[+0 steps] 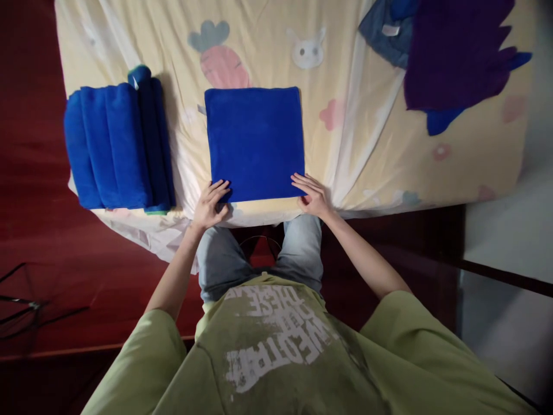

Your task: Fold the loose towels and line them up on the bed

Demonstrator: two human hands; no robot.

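A blue cloth (256,144), like a towel, lies flat as a near-square in front of me, with smooth, fairly straight edges. At its near left corner, my left hand (211,204) rests with fingers stretched out over the fabric and the thumb off the near edge. My right hand (311,195) is on the near right corner, its fingers extended flat on top and its thumb tucked by the edge. Both hands look open. What lies under the fingertips is hidden.
Several folded blue cloths (114,147) stand in a row at the left, darker ones on their right side. Purple cloth (453,55) lies loosely at the far right over blue pieces, beside a grey-blue cloth (384,34). A cream patterned sheet (268,69) covers the surface.
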